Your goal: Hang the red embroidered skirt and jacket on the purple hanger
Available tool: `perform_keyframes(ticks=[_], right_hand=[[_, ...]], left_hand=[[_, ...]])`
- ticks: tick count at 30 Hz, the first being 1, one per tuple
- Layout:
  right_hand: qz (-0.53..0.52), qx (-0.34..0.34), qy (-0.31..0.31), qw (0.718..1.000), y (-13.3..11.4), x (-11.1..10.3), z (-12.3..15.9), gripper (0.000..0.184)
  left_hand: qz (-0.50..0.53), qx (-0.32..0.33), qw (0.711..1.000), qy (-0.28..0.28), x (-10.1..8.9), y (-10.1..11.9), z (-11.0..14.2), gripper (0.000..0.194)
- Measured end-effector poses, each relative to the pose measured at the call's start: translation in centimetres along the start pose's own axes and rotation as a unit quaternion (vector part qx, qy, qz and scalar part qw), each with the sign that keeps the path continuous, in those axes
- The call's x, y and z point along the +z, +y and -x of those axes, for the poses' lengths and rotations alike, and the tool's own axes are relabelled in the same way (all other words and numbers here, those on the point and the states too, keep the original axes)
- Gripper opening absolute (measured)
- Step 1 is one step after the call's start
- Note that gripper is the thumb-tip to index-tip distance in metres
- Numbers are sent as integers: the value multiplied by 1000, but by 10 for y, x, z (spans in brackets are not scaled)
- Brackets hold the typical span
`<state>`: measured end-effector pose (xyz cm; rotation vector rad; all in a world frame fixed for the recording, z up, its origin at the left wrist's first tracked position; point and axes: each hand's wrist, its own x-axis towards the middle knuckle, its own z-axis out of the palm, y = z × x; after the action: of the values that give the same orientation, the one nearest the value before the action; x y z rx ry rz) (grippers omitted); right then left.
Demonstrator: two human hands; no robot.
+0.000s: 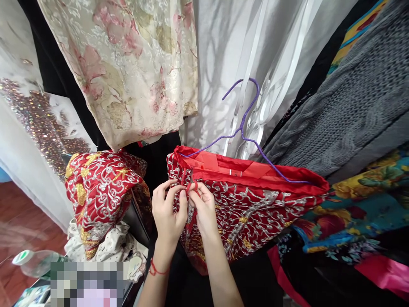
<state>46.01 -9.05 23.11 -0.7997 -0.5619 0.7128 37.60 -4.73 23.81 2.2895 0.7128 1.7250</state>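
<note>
A red skirt-like garment (252, 221) with silver and gold embroidery hangs on a purple hanger (244, 117), its red waistband spread over the hanger's arms. At the left part of the waistband, my left hand (169, 209) pinches a thin red drawstring. Close beside it, my right hand (203, 202) grips the same red drawstring (192, 186) between thumb and fingers. Both hands are in front of the embroidered cloth, fingertips almost meeting. The exact shape of the string between the fingers is partly hidden.
Another red embroidered cloth (105, 187) lies bunched at the left, above a white dotted cloth (118, 243). A cream floral garment (134, 72) hangs above. To the right hang a grey knit (351, 94) and a teal floral garment (361, 204). A plastic bottle (40, 262) is at lower left.
</note>
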Motion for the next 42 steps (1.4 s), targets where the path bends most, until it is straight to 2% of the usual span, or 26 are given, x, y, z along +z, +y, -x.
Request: perform_keyframes(ticks=[4, 7, 9, 12, 14, 15, 17, 19, 21, 23, 24, 26, 28, 29, 31, 33, 36, 39, 42], right_hand=[[42, -8, -43, 998, -2, -2, 1, 14], [62, -4, -31, 998, 0, -4, 0, 14], [60, 5, -10, 998, 0, -7, -1, 15], [62, 11, 13, 998, -2, -14, -3, 17], [82, 9, 11, 997, -5, -19, -4, 22], [92, 11, 3, 996, -7, -21, -5, 25], [103, 27, -14, 994, -9, -26, -4, 30], [112, 43, -20, 993, -9, -30, -4, 32], [132, 40, -16, 990, -6, -32, -3, 32], [162, 28, -16, 986, -4, -34, -3, 31], [176, 23, -17, 984, -3, -34, -3, 30], [199, 16, -14, 980, -2, -35, -3, 29], [211, 9, -6, 977, -1, -37, -2, 28], [213, 6, -4, 977, -2, -38, -2, 27], [216, 0, -8, 976, -2, -42, -3, 25], [226, -8, -20, 974, -2, -45, -5, 23], [254, -16, -36, 966, -1, -48, -8, 20], [289, -20, -50, 956, 0, -46, -7, 17], [323, -36, -39, 945, -2, -43, -5, 19]], left_hand=[[80, -63, 994, -41, 6, -4, 2, 12], [199, -148, 969, -23, 9, -6, 3, 11], [289, -213, 933, 16, 8, -9, 4, 11], [397, -319, 857, 80, 6, -18, 11, 22], [417, -382, 819, 95, 4, -29, 20, 30], [412, -405, 811, 88, 3, -34, 25, 35], [376, -431, 819, 50, 2, -45, 34, 47], [302, -422, 855, -11, 2, -53, 41, 55], [184, -371, 906, -93, 3, -59, 45, 54], [51, -307, 932, -189, 4, -62, 46, 46], [-2, -284, 929, -235, 5, -63, 48, 42], [-70, -269, 908, -313, 8, -67, 52, 35], [-94, -268, 889, -358, 9, -72, 58, 28], [-94, -265, 888, -365, 10, -75, 61, 25], [-74, -257, 901, -340, 10, -79, 65, 22], [-39, -246, 928, -277, 9, -78, 62, 24], [20, -196, 961, -195, 8, -64, 45, 31], [89, -114, 971, -188, 12, -44, 24, 33], [95, -67, 975, -189, 20, -34, 10, 21]])
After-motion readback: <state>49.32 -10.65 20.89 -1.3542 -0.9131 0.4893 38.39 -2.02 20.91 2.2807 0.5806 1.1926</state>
